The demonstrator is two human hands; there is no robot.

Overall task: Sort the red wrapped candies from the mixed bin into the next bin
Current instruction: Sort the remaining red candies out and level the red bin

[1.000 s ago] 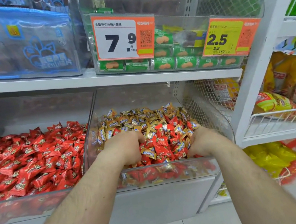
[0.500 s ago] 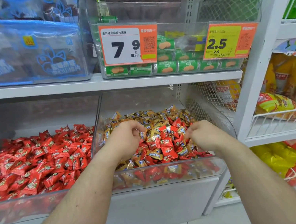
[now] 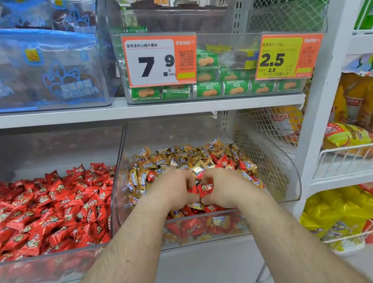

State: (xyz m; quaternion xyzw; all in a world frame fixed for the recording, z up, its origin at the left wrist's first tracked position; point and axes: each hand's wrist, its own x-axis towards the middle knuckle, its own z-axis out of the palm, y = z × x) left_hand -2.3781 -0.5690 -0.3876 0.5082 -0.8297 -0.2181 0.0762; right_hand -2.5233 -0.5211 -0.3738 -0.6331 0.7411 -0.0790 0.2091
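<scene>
Both hands are working in the mixed bin (image 3: 292, 174), side by side. The left hand (image 3: 177, 189) and right hand (image 3: 224, 187) are each curling their grip around red wrapped candies (image 3: 204, 188) cupped between them. The next bin (image 3: 54, 265), left, is holding only red ones. Price tags above are reading 7.9 (image 3: 160, 59) and 2.5 (image 3: 287, 55).

Upper-shelf clear bin: white/orange price tag (image 3: 161, 59) reads "金晔迷你山楂片原味", "7.9 元", "500g", with QR code. Yellow/orange price tag (image 3: 287, 56) next to it: "2.5", smaller "2.9" under it; rest too blurred. Candy wrapper and blue bag print unreadable.
</scene>
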